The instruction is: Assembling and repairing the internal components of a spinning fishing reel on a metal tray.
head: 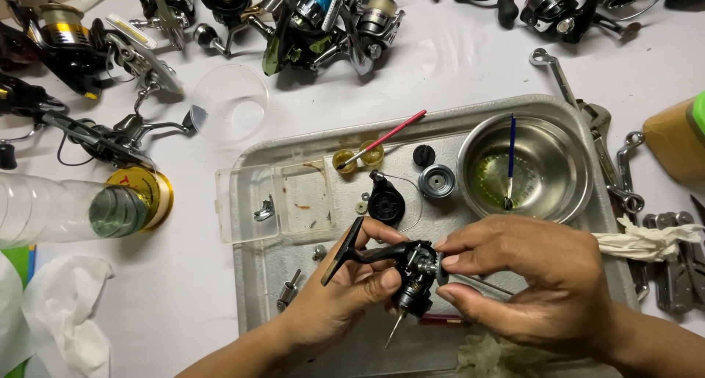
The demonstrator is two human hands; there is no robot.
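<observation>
Holding a stripped black reel body [407, 271] over the near edge of the tray [257, 275].
It is gripped by the left hand [345, 290] and pinched by the right hand [529, 282]; the spool [437, 180] and side cover [385, 202] lie removed, reassembly seems left.

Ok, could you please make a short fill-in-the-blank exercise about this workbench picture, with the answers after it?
1. Both hands, the left hand and the right hand, hold a black ____ body.
2. The blue-handled brush stands in the round metal ____.
3. The red-handled brush rests on two small ____ cups.
4. The bowl and the cups sit on a metal ____.

Missing words: fishing reel; bowl; yellow; tray
</observation>
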